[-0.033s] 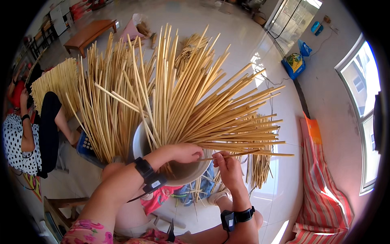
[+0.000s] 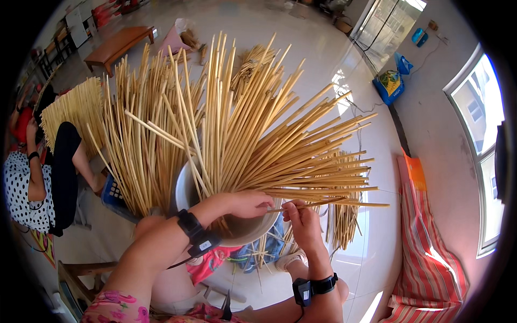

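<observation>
In front of me a pale round basin (image 2: 183, 188) holds a large fan of dry, straw-coloured stalks (image 2: 242, 134). Over its near right rim my right hand (image 2: 303, 222) pinches one thin stalk (image 2: 321, 203), which runs out to the right beneath the fan. My left hand (image 2: 251, 204) is above the basin's opening, fingers curled in at that stalk's left end. Its palm and part of its fingertips are hidden. Both wrists carry black strapped devices.
Left of the basin, more stalks (image 2: 148, 145) stand in a blue basket (image 2: 114, 195). Another bundle (image 2: 347, 215) lies at right. A person in a dotted top (image 2: 29, 183) sits far left beside a stalk mat (image 2: 75, 110). Striped cloth (image 2: 431, 258) hangs along the right wall.
My left hand has shifted very slightly right, and the stalk's left end shows a little less beside its fingers. Everything else looks the same.
</observation>
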`<action>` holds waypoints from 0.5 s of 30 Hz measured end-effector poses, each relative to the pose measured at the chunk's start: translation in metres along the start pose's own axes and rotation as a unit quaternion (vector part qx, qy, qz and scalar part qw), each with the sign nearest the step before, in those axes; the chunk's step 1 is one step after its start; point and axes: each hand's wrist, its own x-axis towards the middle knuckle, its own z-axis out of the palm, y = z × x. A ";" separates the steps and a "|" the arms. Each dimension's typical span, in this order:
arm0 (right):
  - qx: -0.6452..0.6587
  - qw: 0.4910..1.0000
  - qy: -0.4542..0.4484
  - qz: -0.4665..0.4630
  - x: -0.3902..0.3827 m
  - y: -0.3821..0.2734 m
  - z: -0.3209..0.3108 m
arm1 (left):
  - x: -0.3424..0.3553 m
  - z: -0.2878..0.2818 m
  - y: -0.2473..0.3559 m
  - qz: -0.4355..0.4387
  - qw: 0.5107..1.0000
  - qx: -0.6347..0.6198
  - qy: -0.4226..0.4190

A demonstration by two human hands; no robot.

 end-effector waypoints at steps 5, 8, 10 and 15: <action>0.072 0.993 0.075 -0.056 0.000 0.007 0.013 | -0.001 0.003 0.043 0.085 0.990 -0.105 0.046; 0.075 0.985 0.125 -0.090 0.000 0.003 0.015 | 0.000 0.015 0.037 0.127 0.982 -0.069 0.122; 0.046 0.980 0.153 -0.119 -0.003 -0.002 0.004 | 0.000 0.013 0.043 0.102 0.988 -0.046 0.110; 0.160 0.907 0.366 -0.137 -0.010 0.001 -0.043 | -0.004 0.019 0.039 0.088 0.990 -0.037 0.102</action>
